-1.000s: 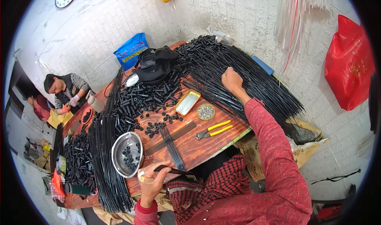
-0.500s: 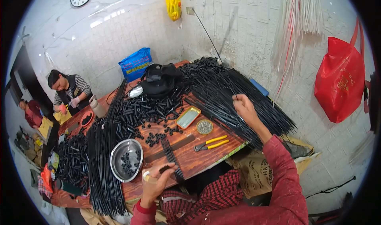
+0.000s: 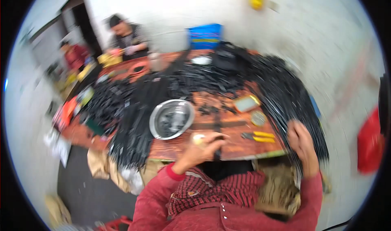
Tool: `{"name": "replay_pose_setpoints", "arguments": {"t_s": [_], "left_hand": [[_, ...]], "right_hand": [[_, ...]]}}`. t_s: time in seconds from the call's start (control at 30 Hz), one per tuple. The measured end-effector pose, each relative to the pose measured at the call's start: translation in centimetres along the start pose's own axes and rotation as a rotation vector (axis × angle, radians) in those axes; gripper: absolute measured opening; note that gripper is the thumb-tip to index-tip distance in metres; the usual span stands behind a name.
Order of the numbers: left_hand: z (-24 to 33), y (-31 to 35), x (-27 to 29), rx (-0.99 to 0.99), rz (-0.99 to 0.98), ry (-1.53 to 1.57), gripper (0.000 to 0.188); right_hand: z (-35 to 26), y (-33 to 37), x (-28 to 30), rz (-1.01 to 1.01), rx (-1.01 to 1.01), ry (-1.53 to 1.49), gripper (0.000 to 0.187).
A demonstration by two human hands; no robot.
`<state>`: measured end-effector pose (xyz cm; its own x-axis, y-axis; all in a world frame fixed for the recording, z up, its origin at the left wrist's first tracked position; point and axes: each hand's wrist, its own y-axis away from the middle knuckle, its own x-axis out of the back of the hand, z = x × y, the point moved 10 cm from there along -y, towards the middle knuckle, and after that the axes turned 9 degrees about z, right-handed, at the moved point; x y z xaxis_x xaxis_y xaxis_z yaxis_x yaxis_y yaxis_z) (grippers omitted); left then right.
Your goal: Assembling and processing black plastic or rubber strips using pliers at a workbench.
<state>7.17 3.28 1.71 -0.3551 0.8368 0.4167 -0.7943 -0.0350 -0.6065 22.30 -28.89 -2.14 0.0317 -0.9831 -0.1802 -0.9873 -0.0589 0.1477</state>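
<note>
My left hand (image 3: 203, 147) is above the table's front edge, with fingers and thumb curled together around a small dark piece that is blurred. A pale wrap covers one of its digits. Under and beyond this hand runs a narrow bundle of black rods (image 3: 217, 123). My right hand (image 3: 301, 143) is over the near right part of a wide spread of long black rods (image 3: 281, 96). Its fingers are smeared by motion, so whether a rod is in them does not show. Yellow-handled pliers (image 3: 262, 137) lie between the two hands.
A steel bowl (image 3: 152, 123) with small black parts is left of centre. Beyond the pliers are a round container (image 3: 258, 118) and a yellow-rimmed tray (image 3: 246, 103). Black tubes (image 3: 203, 80) are heaped behind. More rods (image 3: 136, 129) hang over the left front edge. Two people sit at far left.
The whole view has swung left and blurred. The long thin rod that stood up from my right hand no longer shows. My right hand is lower, closer to the table's near edge.
</note>
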Motion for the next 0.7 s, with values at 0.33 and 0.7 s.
{"name": "replay_pose_setpoints", "arguments": {"t_s": [0.33, 0.7], "left_hand": [[-0.7, 0.2, -1.2, 0.165, 0.009, 0.186, 0.019], [-1.7, -1.3, -1.5, 0.252, -0.022, 0.198, 0.020]], "right_hand": [[-1.1, 6.5, 6.2, 0.097, 0.331, 0.578, 0.021], [0.8, 10.8, 1.4, 0.011, 0.365, 0.472, 0.024]]}}
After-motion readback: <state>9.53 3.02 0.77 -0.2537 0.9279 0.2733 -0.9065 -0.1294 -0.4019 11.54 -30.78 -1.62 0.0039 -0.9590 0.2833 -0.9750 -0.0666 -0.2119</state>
